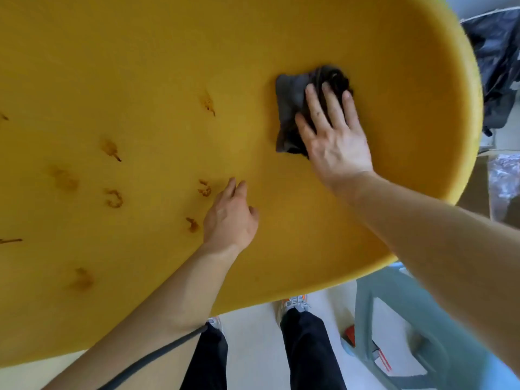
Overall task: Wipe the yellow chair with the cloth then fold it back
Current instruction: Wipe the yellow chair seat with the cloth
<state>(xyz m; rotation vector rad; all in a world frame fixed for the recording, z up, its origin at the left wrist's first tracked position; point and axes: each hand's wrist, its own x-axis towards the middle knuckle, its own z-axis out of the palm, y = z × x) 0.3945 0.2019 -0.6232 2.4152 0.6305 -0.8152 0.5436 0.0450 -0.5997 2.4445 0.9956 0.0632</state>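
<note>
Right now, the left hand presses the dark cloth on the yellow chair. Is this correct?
No. In the head view the right hand presses the dark cloth on the yellow chair; the left hand only touches the chair, holding nothing.

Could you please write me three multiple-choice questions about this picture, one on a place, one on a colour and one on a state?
1. Where on the yellow chair does the cloth lie?
A near its right rim
B at its left edge
C on the floor

2. What colour is the cloth?
A white
B dark grey
C red

3. How does the right hand meet the cloth?
A hovers above it
B presses it with flat fingers
C pinches one corner

Key:
1 A, the cloth sits close to the curved right rim.
2 B, it shows dark grey against the yellow.
3 B, the straight fingers lie spread on it.
</note>
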